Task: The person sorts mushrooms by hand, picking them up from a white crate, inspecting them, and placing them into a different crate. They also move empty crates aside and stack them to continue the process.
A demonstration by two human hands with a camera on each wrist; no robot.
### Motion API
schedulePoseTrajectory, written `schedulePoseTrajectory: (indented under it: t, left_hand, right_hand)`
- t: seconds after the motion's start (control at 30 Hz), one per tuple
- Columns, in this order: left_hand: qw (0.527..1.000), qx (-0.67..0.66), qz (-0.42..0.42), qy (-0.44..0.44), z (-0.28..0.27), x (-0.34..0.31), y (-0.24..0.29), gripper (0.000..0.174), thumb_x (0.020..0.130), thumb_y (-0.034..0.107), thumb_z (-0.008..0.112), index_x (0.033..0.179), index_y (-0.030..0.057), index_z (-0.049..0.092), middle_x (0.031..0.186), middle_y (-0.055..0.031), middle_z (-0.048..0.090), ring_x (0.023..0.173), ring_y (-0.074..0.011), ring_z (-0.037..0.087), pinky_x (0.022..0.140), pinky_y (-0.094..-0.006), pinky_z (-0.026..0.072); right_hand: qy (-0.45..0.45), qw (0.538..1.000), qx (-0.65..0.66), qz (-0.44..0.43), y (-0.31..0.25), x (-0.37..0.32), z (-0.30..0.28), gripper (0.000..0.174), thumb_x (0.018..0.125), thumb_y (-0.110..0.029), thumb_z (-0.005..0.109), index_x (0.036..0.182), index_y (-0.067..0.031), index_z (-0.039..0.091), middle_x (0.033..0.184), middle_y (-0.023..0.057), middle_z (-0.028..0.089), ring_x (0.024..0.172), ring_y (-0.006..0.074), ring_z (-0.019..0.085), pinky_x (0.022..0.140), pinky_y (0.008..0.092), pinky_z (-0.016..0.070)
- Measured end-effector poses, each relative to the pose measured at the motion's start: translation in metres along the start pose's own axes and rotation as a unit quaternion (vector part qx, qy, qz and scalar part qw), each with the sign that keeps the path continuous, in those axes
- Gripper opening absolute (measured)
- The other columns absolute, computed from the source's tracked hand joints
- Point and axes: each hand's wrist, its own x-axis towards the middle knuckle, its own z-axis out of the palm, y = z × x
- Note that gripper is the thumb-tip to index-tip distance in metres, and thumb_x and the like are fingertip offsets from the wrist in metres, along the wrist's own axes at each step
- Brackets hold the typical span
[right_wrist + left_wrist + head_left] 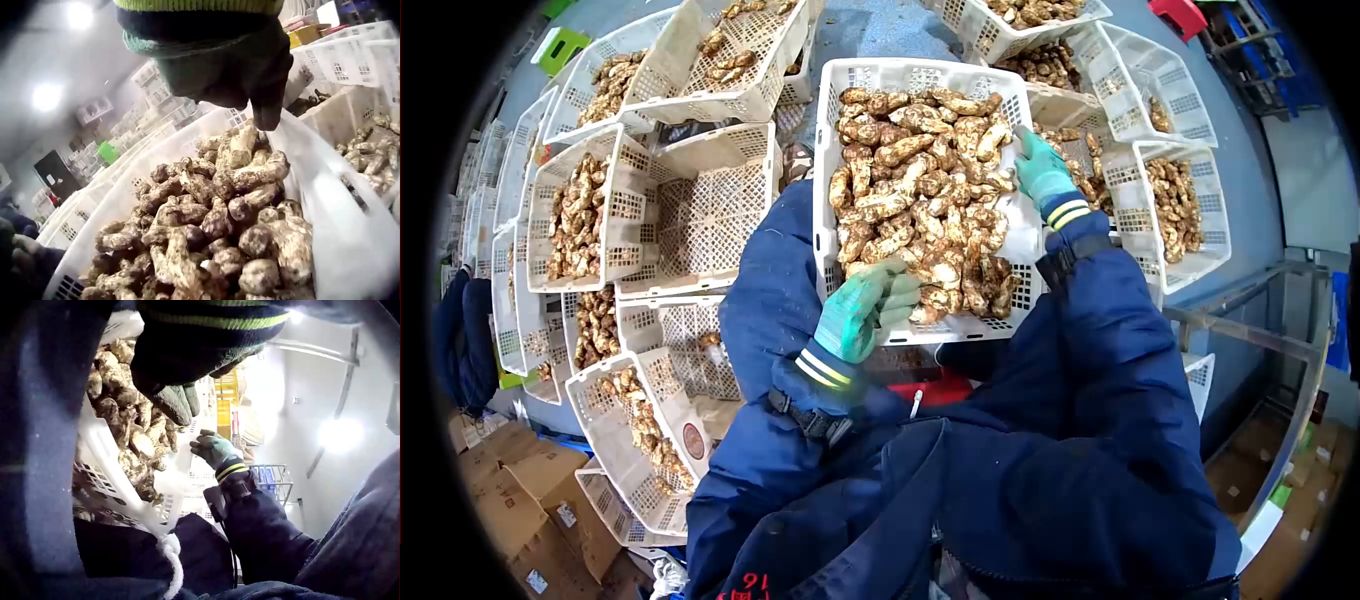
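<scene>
A white plastic crate (825, 150) heaped with brown-and-cream mottled mushrooms (925, 190) sits before me, over my lap. My left hand (868, 305), in a green knit glove, lies over the near left part of the heap. Its fingers point across the mushrooms, and in the left wrist view they reach down loosely beside the heap. My right hand (1043, 168), gloved alike, is at the crate's right side with its fingers by the rim. The right wrist view has this hand (237, 75) dark, fingertips close above the far end of the pile (219, 212).
Crates of mushrooms stand close on the left (578, 215) and right (1175, 205). An emptier crate (710, 215) lies left of my knee. A metal frame (1250, 335) stands at right, cardboard boxes (540, 480) at lower left. A red thing (930, 390) shows beneath me.
</scene>
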Motion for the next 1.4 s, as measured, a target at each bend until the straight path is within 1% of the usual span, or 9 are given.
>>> schedulePoseTrajectory:
  t: [0.17,0.43,0.57,0.7,0.83,0.9,1.0,1.23,1.4]
  left_hand:
    - [0.999,0.023,-0.008,0.022,0.001,0.003,0.002,0.052,0.099,0.031,0.054,0.137,-0.0014,0.042,0.124,-0.0167,0.058,0.111,-0.0275,0.06,0.094,-0.0402,0.0505]
    - [0.999,0.043,-0.013,0.014,0.004,0.004,0.005,0.048,0.101,0.03,0.051,0.137,0.0003,0.043,0.124,-0.017,0.059,0.109,-0.0264,0.061,0.093,-0.0385,0.0513]
    - [1.0,0.023,-0.012,-0.007,-0.003,0.005,0.001,0.045,0.101,0.029,0.05,0.136,0.0005,0.045,0.121,-0.0161,0.06,0.109,-0.0254,0.061,0.091,-0.0369,0.0528]
    - [0.999,0.039,-0.018,0.018,0.005,0.002,0.003,0.044,0.101,0.028,0.051,0.135,0.0005,0.045,0.12,-0.0152,0.06,0.106,-0.0234,0.062,0.091,-0.0339,0.0521]
    - [0.999,0.034,-0.025,0.012,0.014,0.004,0.006,0.046,0.1,0.03,0.053,0.134,-0.0004,0.046,0.118,-0.0139,0.06,0.103,-0.0208,0.062,0.088,-0.0303,0.0524]
    - [0.999,0.018,-0.033,0.011,0.015,0.003,0.01,0.047,0.1,0.031,0.054,0.133,-0.0011,0.046,0.116,-0.013,0.061,0.101,-0.0189,0.062,0.086,-0.0285,0.0526]
    - [0.999,0.039,-0.024,0.026,0.007,0.006,0.004,0.049,0.099,0.031,0.054,0.135,-0.0018,0.045,0.12,-0.0149,0.061,0.106,-0.0208,0.063,0.089,-0.0301,0.0524]
    - [1.0,0.014,-0.014,-0.006,0.003,0.009,-0.004,0.05,0.1,0.03,0.053,0.137,-0.0032,0.043,0.122,-0.0169,0.06,0.108,-0.0232,0.062,0.095,-0.0343,0.0496]
    - [0.998,0.04,-0.035,0.034,0.003,0.009,-0.002,0.048,0.101,0.03,0.052,0.135,-0.0025,0.045,0.12,-0.0153,0.061,0.107,-0.0225,0.063,0.093,-0.0345,0.0507]
  right_hand:
    - [-0.063,0.961,-0.258,-0.071,-0.032,0.039,0.023,0.054,0.089,-0.013,0.05,0.142,-0.0143,0.043,0.144,0.0162,0.045,0.127,0.0338,0.05,0.103,0.0416,0.0425]
    - [-0.113,0.934,-0.336,-0.046,-0.05,0.017,0.012,0.033,0.08,-0.026,0.065,0.109,-0.0104,0.065,0.116,0.0159,0.059,0.11,0.034,0.06,0.091,0.0461,0.0483]
    - [-0.071,0.968,-0.237,-0.041,-0.04,-0.009,0.02,0.035,0.08,-0.033,0.068,0.102,-0.0054,0.065,0.096,0.0193,0.066,0.097,0.0371,0.064,0.086,0.0451,0.0501]
    - [-0.34,0.934,-0.101,-0.037,-0.051,-0.023,-0.017,0.044,0.084,-0.045,0.067,0.106,-0.0065,0.065,0.086,0.0156,0.066,0.078,0.0273,0.06,0.078,0.0368,0.0496]
    - [-0.121,0.969,0.205,0.067,-0.03,0.017,0.007,0.048,0.09,-0.042,0.06,0.123,-0.0069,0.059,0.11,0.0147,0.068,0.095,0.026,0.064,0.087,0.0342,0.0486]
    - [-0.116,0.976,0.141,0.119,-0.018,0.051,0.044,0.048,0.09,-0.04,0.061,0.124,-0.0067,0.056,0.105,0.0141,0.064,0.087,0.0249,0.061,0.078,0.0338,0.0478]
    - [-0.052,0.941,0.249,0.225,-0.022,0.081,0.095,0.044,0.089,-0.031,0.066,0.121,-0.0045,0.051,0.078,0.0065,0.059,0.059,0.0177,0.053,0.048,0.0327,0.0457]
    - [-0.124,0.782,0.551,0.263,-0.032,0.063,0.064,0.059,0.079,-0.05,0.073,0.118,-0.0066,0.063,0.103,0.0087,0.066,0.067,0.0203,0.06,0.057,0.0311,0.0474]
    - [-0.095,0.908,0.331,0.24,-0.046,0.074,0.081,0.072,0.079,-0.058,0.069,0.125,-0.0032,0.062,0.087,0.0087,0.066,0.06,0.0207,0.058,0.052,0.0317,0.0448]
